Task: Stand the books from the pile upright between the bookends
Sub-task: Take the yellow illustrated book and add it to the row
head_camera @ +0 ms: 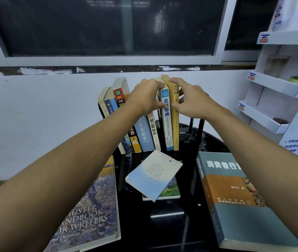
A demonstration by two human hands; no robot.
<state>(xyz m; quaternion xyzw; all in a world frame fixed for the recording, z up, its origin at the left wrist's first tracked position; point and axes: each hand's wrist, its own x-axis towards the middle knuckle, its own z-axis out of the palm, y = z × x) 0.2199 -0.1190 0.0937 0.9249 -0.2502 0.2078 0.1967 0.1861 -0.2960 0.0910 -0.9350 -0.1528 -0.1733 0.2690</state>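
left hand point(144, 97) pinches blue book point(168, 128) at its 3 o'clock, right hand point(191, 102) grasps tan book point(176, 131) at its 9 o'clock; pile point(153, 176) at 6 o'clock of both

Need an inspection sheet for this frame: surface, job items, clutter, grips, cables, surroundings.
surface: glossy black table, reflective.
job's things: row of upright books at the back, the left ones leaning; black bookend at the right end, partly hidden; lying flat: writers handbook on the left, teal-orange book on the right, pale blue book on top of a green book in the middle.
clutter: nothing seen.
grips: left hand holds the blue-spine book; right hand holds the tan book beside it.
cables: nothing seen.
surroundings: white wall, dark window, white display shelf at right.
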